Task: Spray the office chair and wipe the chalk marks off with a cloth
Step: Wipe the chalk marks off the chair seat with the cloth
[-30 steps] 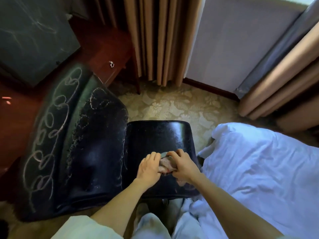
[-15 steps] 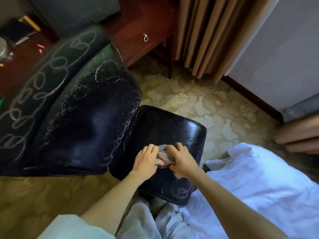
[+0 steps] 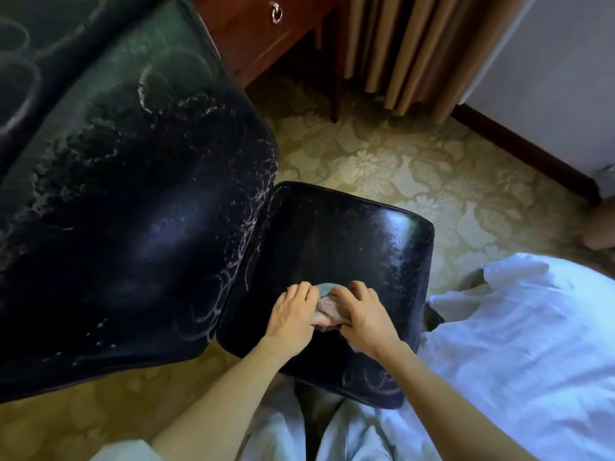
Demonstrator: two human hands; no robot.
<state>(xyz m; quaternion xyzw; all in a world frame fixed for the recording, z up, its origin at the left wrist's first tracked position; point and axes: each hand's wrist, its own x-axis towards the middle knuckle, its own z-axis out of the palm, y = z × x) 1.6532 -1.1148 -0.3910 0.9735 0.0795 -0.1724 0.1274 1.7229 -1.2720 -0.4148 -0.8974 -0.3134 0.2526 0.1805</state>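
Note:
A black leather office chair lies tipped over, its backrest (image 3: 126,211) on the left and its seat (image 3: 349,234) in the middle. White chalk loops cover the backrest's edges, and faint loops show on the seat's near corner. A small crumpled cloth (image 3: 327,309) rests on the seat. My left hand (image 3: 293,316) and my right hand (image 3: 364,314) both press on the cloth, one from each side, fingers curled over it. No spray bottle is in view.
A white bedsheet (image 3: 525,344) lies bunched at the right, touching the seat's edge. A red-brown wooden desk with a ring-pull drawer (image 3: 276,13) stands behind the chair, tan curtains (image 3: 409,44) beside it. Patterned carpet (image 3: 399,161) surrounds the chair.
My view has swung down and closer to the chair, which now fills more of the frame. Both hands stay on the cloth at about the same spot on the seat.

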